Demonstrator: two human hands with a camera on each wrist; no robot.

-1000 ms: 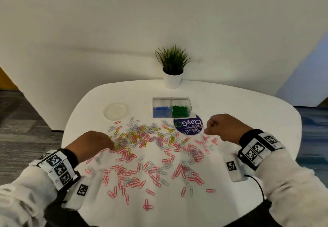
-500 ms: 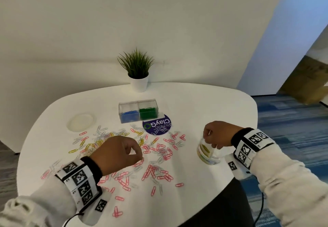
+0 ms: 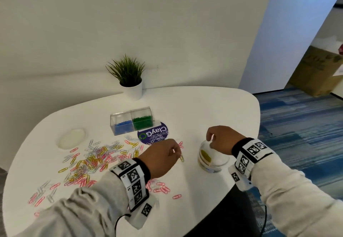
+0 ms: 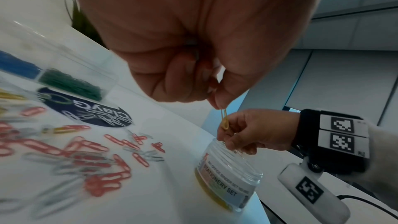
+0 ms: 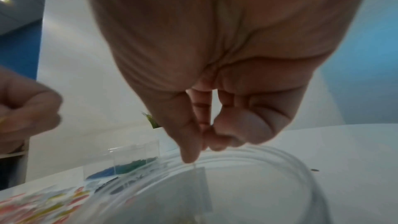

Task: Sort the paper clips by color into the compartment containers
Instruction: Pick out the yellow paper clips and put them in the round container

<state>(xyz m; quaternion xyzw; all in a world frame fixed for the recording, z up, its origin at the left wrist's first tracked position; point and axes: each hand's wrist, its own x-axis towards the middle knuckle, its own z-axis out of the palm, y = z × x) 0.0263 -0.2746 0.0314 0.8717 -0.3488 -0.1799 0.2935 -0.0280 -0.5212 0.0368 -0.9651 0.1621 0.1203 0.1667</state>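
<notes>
Looking down from the head view, I see my left hand (image 3: 161,158) pinching a yellow paper clip (image 3: 181,158) beside the round clear jar (image 3: 213,159) on the white desk (image 3: 204,107), my right hand (image 3: 222,140) over the jar's mouth. At the left wrist, thumb and fingertip hold the clip, dangling. At the right wrist, fingertips (image 5: 191,152) bunch above the rim; I cannot tell whether they hold anything.

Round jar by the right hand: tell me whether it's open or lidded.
Open. The round jar shows a bare threaded rim with no lid, and the right hand has its fingertips at the mouth.
</notes>
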